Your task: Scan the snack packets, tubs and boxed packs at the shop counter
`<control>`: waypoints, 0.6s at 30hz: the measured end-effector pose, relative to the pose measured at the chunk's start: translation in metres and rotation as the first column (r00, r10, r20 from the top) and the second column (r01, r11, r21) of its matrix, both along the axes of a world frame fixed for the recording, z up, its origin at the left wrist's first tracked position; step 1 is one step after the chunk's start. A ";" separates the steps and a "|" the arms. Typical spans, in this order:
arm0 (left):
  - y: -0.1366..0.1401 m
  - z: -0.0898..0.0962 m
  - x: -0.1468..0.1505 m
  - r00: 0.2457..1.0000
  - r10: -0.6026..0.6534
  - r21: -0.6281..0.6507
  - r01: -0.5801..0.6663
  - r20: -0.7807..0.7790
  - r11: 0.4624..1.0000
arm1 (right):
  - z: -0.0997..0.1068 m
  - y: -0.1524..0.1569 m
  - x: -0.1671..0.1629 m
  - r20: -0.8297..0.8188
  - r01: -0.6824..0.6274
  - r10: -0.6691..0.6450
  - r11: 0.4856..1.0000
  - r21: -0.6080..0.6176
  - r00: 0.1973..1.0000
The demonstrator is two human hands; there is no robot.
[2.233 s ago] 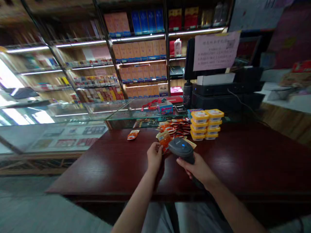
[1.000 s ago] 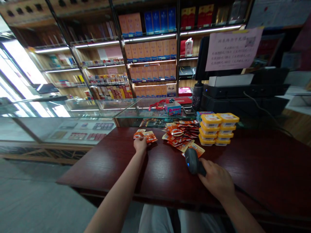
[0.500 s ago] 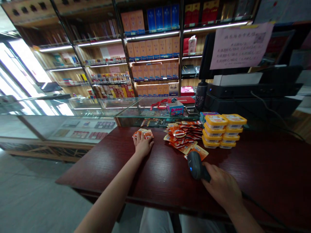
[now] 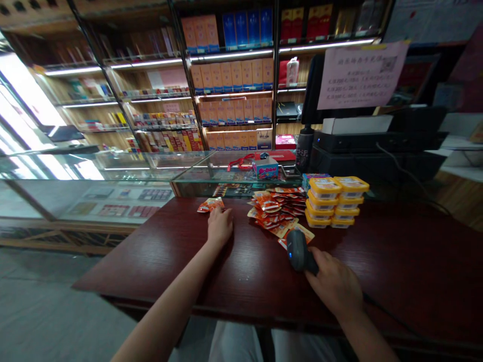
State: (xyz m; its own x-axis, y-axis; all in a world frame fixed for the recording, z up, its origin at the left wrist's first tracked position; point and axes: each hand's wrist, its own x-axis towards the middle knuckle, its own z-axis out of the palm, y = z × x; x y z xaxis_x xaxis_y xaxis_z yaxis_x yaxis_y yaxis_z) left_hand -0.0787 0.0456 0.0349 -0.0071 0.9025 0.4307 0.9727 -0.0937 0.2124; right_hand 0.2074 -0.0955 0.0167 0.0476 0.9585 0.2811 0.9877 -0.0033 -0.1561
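Note:
Beside a few small orange snack packets [image 4: 210, 204] at the left of the table, my left hand [image 4: 220, 226] is low over the wood, its fingers loosely bent and touching or almost touching the packets' edge. I make out nothing in it, though the fingertips are partly hidden. A black barcode scanner [image 4: 297, 250] with a blue light is gripped by its handle in my right hand [image 4: 334, 281]. The scanner's head hangs by the loose front packets [image 4: 304, 233] of a large heap of orange packets [image 4: 273, 208].
Stacked yellow-lidded tubs [image 4: 324, 203] stand right of the heap. A glass counter [image 4: 204, 173] adjoins the far edge, with a small pink-and-blue box [image 4: 266, 168] on it. The monitor [image 4: 312, 90] and dark machines [image 4: 354, 143] stand behind the tubs. The scanner cable [image 4: 388, 311] trails right.
My left hand has drawn back off the small packets to their right side, its fingers less spread. The right hand still holds the scanner. The view has shifted slightly right.

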 end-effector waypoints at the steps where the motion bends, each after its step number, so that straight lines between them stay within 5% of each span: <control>1: -0.010 0.001 0.014 0.997 -0.074 0.023 0.074 0.012 0.997 | 0.001 -0.001 0.000 0.002 0.020 -0.020 1.000 0.011 1.000; 3: -0.031 0.000 0.044 0.968 -0.250 0.031 0.249 0.031 0.968 | 0.002 -0.002 0.001 0.006 0.054 -0.054 0.998 0.027 0.999; 7: -0.064 -0.005 0.096 0.835 -0.550 -0.094 0.551 0.036 0.830 | 0.004 -0.004 0.003 -0.004 0.082 -0.082 0.996 0.032 0.997; 12: -0.080 -0.012 0.117 0.828 -0.561 -0.235 0.544 -0.003 0.805 | 0.005 -0.005 0.005 -0.017 0.057 -0.056 0.997 0.049 0.998; 18: -0.082 -0.010 0.106 0.836 -0.549 -0.188 0.543 0.027 0.818 | 0.007 -0.006 0.006 -0.021 0.082 -0.082 0.996 0.031 0.996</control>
